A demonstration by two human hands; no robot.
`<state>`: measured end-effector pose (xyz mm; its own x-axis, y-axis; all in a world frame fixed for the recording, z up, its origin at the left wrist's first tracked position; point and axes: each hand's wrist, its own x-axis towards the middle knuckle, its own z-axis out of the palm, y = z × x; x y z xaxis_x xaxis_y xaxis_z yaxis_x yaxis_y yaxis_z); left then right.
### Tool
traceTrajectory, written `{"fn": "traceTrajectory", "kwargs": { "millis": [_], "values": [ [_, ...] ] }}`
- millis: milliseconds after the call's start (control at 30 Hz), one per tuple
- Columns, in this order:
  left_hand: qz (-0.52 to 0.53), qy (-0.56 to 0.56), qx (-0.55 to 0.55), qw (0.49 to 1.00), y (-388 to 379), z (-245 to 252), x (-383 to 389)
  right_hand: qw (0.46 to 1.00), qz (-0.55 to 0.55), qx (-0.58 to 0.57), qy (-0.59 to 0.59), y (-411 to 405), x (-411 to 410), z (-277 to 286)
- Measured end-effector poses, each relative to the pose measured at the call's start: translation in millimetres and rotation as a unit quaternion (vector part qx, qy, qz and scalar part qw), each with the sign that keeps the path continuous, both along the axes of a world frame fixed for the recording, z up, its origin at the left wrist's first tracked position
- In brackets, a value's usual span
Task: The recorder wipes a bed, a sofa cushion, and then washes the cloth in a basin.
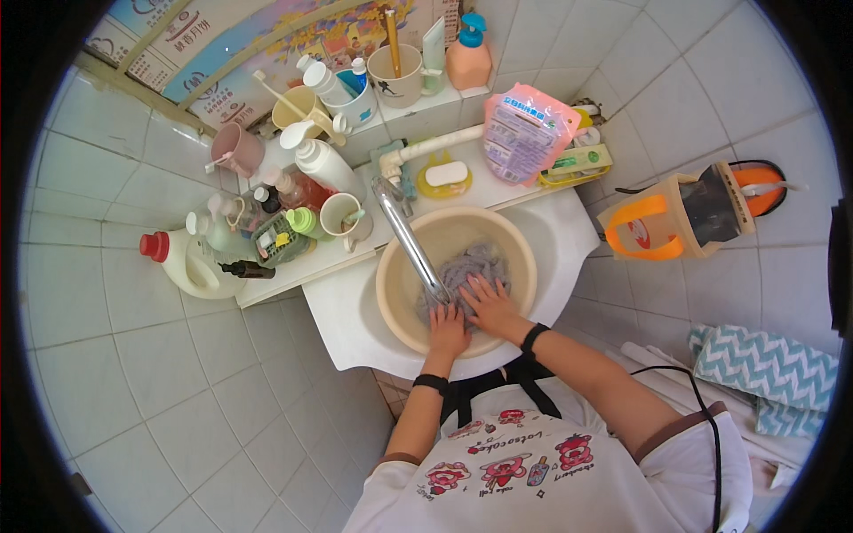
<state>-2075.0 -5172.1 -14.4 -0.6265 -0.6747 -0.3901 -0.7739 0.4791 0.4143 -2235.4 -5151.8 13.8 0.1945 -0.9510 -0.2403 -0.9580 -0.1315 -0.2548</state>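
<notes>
A cream plastic basin point(388, 293) sits in the white washbasin point(340, 326). In it lies a bunched, wet-looking grey cloth point(478, 263). My left hand point(450, 331) rests on the near edge of the cloth, palm down and fingers extended, just below the spout's tip. To its right my right hand point(493, 306) presses flat on the cloth with fingers spread. Neither hand is closed around the cloth. Above the basin and partly over the cloth reaches a chrome faucet point(410, 240).
Behind the washbasin, a ledge point(313, 270) carries several bottles, a mug point(346, 223), a soap dish point(445, 178) and a pink refill pouch point(530, 136). A detergent jug point(200, 263) stands at left. A bag with orange handles point(673, 216) hangs at right. A chevron-patterned cloth point(766, 366) lies lower right.
</notes>
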Motion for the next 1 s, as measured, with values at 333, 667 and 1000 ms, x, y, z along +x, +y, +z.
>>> {"fn": "traceTrajectory", "kwargs": {
  "millis": [333,667,1000],
  "values": [
    [-0.039,-0.067,0.074,0.994,-38.5,23.0,4.3,0.974,0.04,0.098,0.202,-37.7,19.4,-21.2],
    [0.007,0.13,-0.001,0.991,-22.1,31.7,21.4,0.99,-0.046,0.135,-0.011,-33.5,-3.1,26.6],
    [0.412,0.349,0.04,0.84,3.6,69.3,87.3,0.989,-0.098,0.114,-0.006,2.6,1.6,47.2]
  ]
}}
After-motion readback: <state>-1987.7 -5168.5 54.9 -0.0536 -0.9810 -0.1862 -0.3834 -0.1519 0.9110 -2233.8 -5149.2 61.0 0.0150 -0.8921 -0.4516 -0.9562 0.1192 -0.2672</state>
